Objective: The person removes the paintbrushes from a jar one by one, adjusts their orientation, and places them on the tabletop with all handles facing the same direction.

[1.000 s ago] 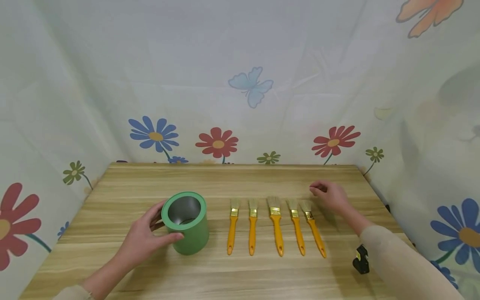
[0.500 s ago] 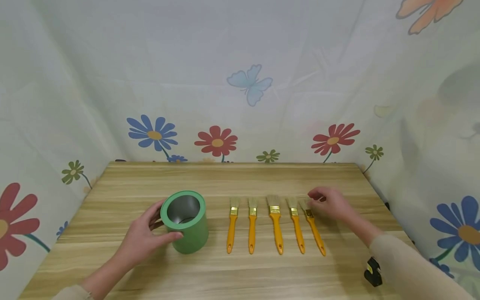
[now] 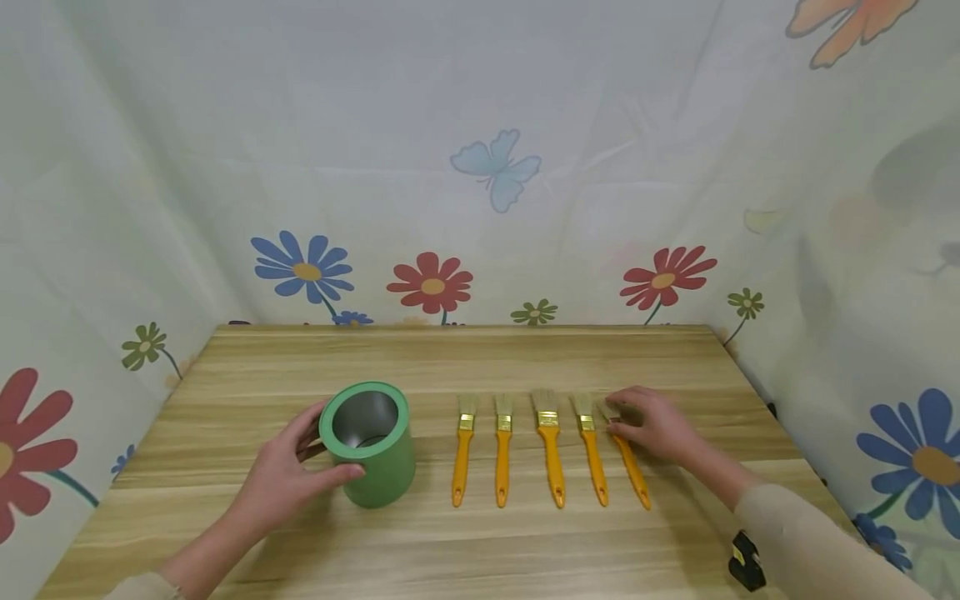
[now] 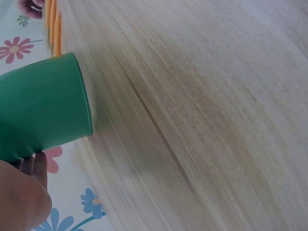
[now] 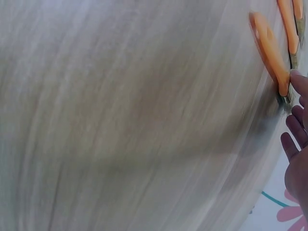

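Rightmost paintbrush (image 3: 628,467) lies under my right hand (image 3: 654,425), fingers pinching its ferrule, while my left hand (image 3: 281,477) grips the green can (image 3: 371,446) on the tabletop (image 3: 480,367).

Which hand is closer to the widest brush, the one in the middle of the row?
Right. The right hand rests on the rightmost brush, two places from the middle brush. The left hand holds the green can, beyond the row's other end.
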Available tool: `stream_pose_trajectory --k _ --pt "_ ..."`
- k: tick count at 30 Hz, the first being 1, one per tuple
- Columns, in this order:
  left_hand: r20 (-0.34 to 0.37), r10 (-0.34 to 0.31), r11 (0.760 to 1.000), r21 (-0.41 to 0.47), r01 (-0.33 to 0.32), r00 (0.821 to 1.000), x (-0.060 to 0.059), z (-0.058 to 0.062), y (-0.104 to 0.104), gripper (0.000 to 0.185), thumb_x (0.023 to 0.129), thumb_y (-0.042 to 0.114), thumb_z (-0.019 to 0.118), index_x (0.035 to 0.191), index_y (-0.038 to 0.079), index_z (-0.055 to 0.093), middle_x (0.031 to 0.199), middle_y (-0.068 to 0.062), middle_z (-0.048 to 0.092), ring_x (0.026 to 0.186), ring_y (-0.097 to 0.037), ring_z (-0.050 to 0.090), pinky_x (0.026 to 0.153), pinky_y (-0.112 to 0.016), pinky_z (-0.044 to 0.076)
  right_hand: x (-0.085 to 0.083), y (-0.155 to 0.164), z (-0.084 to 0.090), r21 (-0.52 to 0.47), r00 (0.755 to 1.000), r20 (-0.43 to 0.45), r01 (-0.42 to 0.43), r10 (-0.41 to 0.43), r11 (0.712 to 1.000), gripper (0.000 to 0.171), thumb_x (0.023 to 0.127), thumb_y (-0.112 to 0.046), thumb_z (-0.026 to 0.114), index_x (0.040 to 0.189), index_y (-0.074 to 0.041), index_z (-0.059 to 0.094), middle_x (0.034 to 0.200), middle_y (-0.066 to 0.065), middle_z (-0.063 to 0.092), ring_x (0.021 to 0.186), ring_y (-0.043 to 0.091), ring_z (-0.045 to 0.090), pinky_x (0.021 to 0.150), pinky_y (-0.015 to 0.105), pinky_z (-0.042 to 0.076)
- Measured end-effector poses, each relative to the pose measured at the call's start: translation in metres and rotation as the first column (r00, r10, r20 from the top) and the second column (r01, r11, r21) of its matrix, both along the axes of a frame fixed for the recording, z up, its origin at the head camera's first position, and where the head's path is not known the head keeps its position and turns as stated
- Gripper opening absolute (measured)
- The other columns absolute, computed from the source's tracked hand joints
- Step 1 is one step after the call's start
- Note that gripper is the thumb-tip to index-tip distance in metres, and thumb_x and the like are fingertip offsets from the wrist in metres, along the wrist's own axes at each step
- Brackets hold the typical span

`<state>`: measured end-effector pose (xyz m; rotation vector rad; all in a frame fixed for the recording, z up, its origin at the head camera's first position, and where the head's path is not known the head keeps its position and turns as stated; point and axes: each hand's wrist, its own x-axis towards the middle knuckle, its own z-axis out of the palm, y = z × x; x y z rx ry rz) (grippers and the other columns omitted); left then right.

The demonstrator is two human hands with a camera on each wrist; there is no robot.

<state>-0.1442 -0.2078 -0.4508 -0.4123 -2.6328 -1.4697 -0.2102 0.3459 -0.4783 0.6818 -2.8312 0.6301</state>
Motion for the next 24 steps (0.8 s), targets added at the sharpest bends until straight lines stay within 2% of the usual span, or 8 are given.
stream_pose_trajectory --k 8,10,16,24 --pt "-0.006 -0.002 1.0 -0.004 0.002 1.0 -0.001 -0.002 0.0 0.094 0.082 0.029 0.097 0.16 0.013 0.046 0.149 -0.011 0.063 0.136 -0.031 0.061 0.101 -0.022 0.057 -0.001 0.008 -0.004 -0.031 0.999 -0.001 0.042 -0.042 0.999 0.036 0.092 -0.015 0.087 0.122 0.002 0.076 0.12 0.018 0.075 0.113 0.04 0.07 0.1 0.062 0.058" --pt "-0.006 -0.002 1.0 -0.003 0.002 1.0 -0.001 -0.002 0.0 0.094 0.082 0.029 0.097 0.16 0.014 0.046 0.149 -0.011 0.063 0.136 -0.031 0.061 0.102 -0.025 0.058 -0.002 0.009 -0.005 -0.026 0.998 0.011 0.064 -0.063 0.998 0.036 0.093 -0.017 0.086 0.122 0.002 0.076 0.12 0.018 0.075 0.113 0.04 0.07 0.1 0.063 0.058" --pt "0.004 0.002 1.0 0.001 -0.002 1.0 -0.001 -0.001 0.001 0.095 0.082 0.03 0.097 0.16 0.013 0.046 0.15 -0.013 0.062 0.136 -0.034 0.061 0.105 -0.048 0.06 -0.003 0.012 -0.005 -0.017 0.996 0.043 0.083 -0.082 0.996 0.037 0.094 -0.019 0.085 0.124 0.001 0.075 0.122 0.018 0.074 0.115 0.041 0.069 0.102 0.063 0.058" --pt "0.003 -0.007 1.0 -0.001 0.007 1.0 -0.003 -0.003 0.003 0.094 0.082 0.03 0.097 0.159 0.013 0.047 0.149 -0.014 0.062 0.136 -0.036 0.061 0.104 -0.052 0.06 0.005 0.022 0.012 -0.057 0.995 0.009 0.103 -0.103 0.993 0.038 0.094 -0.016 0.084 0.125 0.005 0.074 0.125 0.024 0.073 0.117 0.047 0.067 0.102 0.067 0.056"
